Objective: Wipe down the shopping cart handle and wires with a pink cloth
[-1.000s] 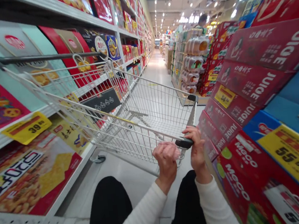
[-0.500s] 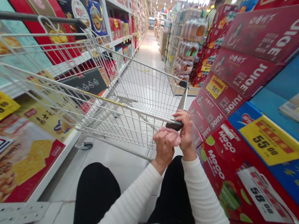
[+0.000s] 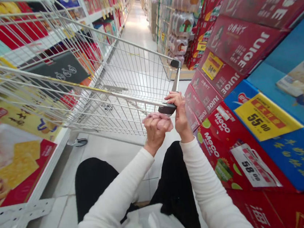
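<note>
A wire shopping cart stands tilted across the view in front of my knees. My left hand is closed around a crumpled pink cloth, held at the cart's near side just below the top rail. Beside it, my right hand wraps its fingers over the black plastic corner piece at the end of that rail. A second black corner piece caps the far rail. The cart's basket shows only bare wire mesh, and part of the cloth is hidden by my left fingers.
Shelves with boxed snacks line the left side, close to a cart wheel. Stacked red juice cartons and a blue carton with a yellow price tag rise close on the right. A tiled aisle runs ahead.
The view has tipped downward, so cart and hands sit higher and further left in it. My left hand with the cloth has shifted slightly away from the corner piece; my right hand keeps its hold.
</note>
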A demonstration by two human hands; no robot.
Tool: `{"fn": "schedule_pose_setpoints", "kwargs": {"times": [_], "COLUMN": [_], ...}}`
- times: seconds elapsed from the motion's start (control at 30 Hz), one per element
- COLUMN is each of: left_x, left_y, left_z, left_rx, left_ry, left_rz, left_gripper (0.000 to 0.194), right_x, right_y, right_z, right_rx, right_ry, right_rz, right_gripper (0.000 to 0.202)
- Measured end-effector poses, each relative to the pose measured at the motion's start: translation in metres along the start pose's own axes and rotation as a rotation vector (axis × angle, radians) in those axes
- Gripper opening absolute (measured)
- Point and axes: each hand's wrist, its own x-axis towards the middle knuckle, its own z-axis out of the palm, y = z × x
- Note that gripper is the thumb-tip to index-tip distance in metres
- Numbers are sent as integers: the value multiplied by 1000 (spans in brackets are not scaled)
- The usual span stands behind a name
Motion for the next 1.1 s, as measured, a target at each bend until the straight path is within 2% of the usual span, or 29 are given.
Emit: {"fn": "schedule_pose_setpoints", "kwargs": {"times": [0.1,0.2,0.27,0.3,0.4,0.53,0.6,0.7,0.83,0.9,1.0,1.1], "left_x": [-17,-1,13,17,9,-29,-39,-34,-11,-9,-26,-52], "left_y": [-8,-17,-18,-18,-17,-23,-28,-29,-10,-2,-7,-31], "left_z": [-12,-24,-24,-22,-12,-13,-19,-23,-4,6,5,-14], "left_rx": [57,85,122,132,102,136,144,124,123,111,45,7], "left_ry": [-37,54,125,120,-28,-166,-185,-173,-66,-37,-109,-201], "left_rz": [208,166,104,96,182,250,254,203,17,22,136,176], "left_gripper": [23,31,40,43,41,31,28,28,35,34,29,24], "right_x": [1,1,1,1,1,2,2,1,0,1,2,4], "right_y": [4,6,7,8,8,11,12,13,14,14,15,17], "right_z": [0,1,0,-1,-4,-7,-7,-4,-3,-4,-8,-11], "right_rx": [2,9,11,10,1,-4,5,25,16,10,11,20], "right_ry": [-2,-3,-2,-6,-37,-27,-16,-1,35,42,25,5], "right_rz": [-25,-44,-50,-51,-39,-15,-4,2,0,2,-4,-23], "right_gripper": [55,54,57,58,61,64,64,63,61,61,60,59]}}
